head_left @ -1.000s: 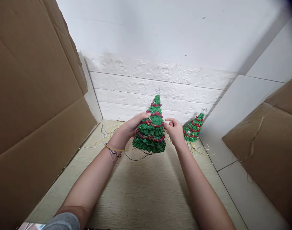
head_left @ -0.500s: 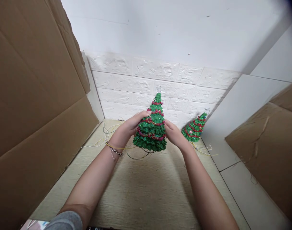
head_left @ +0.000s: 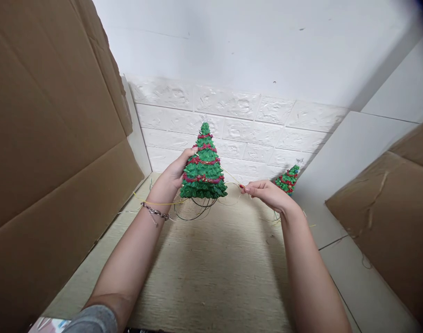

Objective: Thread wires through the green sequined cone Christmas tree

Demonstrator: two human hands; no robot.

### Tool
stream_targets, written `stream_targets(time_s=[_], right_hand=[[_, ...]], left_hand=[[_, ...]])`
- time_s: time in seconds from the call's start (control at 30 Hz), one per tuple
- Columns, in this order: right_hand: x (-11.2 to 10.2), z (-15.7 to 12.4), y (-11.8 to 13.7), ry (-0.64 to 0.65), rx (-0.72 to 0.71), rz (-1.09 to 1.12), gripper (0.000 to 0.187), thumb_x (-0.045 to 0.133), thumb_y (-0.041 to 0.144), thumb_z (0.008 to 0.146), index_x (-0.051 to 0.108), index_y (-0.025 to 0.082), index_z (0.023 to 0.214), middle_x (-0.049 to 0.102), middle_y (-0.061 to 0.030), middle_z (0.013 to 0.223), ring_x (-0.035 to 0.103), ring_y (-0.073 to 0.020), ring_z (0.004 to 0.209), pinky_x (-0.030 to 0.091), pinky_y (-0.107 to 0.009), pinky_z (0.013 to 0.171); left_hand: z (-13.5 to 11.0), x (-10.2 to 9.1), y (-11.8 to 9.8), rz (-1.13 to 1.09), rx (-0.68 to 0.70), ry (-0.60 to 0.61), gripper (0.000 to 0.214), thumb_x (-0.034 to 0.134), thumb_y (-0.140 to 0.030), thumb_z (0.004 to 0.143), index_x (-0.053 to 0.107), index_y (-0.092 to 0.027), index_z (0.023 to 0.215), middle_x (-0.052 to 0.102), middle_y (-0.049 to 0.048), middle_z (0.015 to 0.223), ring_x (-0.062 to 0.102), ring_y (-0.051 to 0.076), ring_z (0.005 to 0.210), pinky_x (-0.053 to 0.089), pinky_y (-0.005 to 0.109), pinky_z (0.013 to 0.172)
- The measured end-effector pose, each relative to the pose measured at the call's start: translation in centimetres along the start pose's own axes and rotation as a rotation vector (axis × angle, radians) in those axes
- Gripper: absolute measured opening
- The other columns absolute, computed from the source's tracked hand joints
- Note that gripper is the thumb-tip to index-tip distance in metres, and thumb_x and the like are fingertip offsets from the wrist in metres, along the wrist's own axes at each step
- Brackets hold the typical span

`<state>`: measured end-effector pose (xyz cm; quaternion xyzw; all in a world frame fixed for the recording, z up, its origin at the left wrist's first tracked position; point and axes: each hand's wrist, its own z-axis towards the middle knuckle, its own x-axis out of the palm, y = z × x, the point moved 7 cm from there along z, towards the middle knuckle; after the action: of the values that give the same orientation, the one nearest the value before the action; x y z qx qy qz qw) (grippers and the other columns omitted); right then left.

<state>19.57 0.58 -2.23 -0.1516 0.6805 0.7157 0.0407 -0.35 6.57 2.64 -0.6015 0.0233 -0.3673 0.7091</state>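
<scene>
A green ornamental Christmas tree (head_left: 205, 169) with red garlands and a clear star on top is held up above the table. My left hand (head_left: 178, 169) grips its left side, thumb on the front and the other fingers hidden behind. Dark and yellow wires (head_left: 192, 213) hang in loops below its base. To the right of the tree, my right hand (head_left: 263, 190) pinches a thin wire with a small red tip (head_left: 242, 187); a fine pale strand runs from there toward the tree.
A second decorated tree (head_left: 288, 180) stands at the right, partly behind my right hand, with wires around its base. Large cardboard sheets (head_left: 59, 138) rise on the left, and more cardboard (head_left: 388, 208) is on the right. A white brick-pattern wall (head_left: 225, 101) closes off the back of the table (head_left: 204, 273).
The held tree has moved left and slightly up with my left hand. My right hand has let go of the tree, moved right and now pinches the red-tipped wire.
</scene>
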Motion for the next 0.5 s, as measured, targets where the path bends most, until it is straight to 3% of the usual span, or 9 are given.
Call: stream_targets(time_s=[0.1, 0.23, 0.5], right_hand=[[0.6, 0.0, -0.6, 0.023, 0.098, 0.147, 0.021, 0.074, 0.039, 0.054, 0.073, 0.02, 0.063, 0.063, -0.0001, 0.06, 0.045, -0.0077, 0.053, 0.034, -0.022, 0.052], [1.2, -0.4, -0.3, 0.06, 0.136, 0.297, 0.023, 0.079, 0.034, 0.045, 0.07, 0.018, 0.059, 0.06, 0.0014, 0.053, 0.046, -0.0069, 0.05, 0.035, -0.022, 0.05], [1.4, -0.7, 1.3, 0.054, -0.011, 0.362, 0.038, 0.084, 0.047, 0.038, 0.067, 0.018, 0.056, 0.062, -0.0019, 0.066, 0.051, -0.0095, 0.059, 0.041, -0.023, 0.056]], left_hand=[[0.0, 0.0, 0.2, -0.001, -0.023, 0.003, 0.04, 0.066, -0.039, 0.066, 0.06, -0.013, 0.096, 0.068, 0.0081, 0.083, 0.065, 0.021, 0.074, 0.051, 0.036, 0.074], [0.1, 0.2, 0.3, 0.005, -0.044, 0.012, 0.04, 0.066, -0.037, 0.065, 0.059, -0.014, 0.096, 0.068, 0.0066, 0.081, 0.065, 0.021, 0.077, 0.05, 0.035, 0.076], [0.1, -0.4, 0.8, -0.012, -0.057, -0.001, 0.033, 0.069, -0.038, 0.065, 0.059, -0.015, 0.087, 0.067, 0.004, 0.076, 0.062, 0.016, 0.069, 0.049, 0.03, 0.07]])
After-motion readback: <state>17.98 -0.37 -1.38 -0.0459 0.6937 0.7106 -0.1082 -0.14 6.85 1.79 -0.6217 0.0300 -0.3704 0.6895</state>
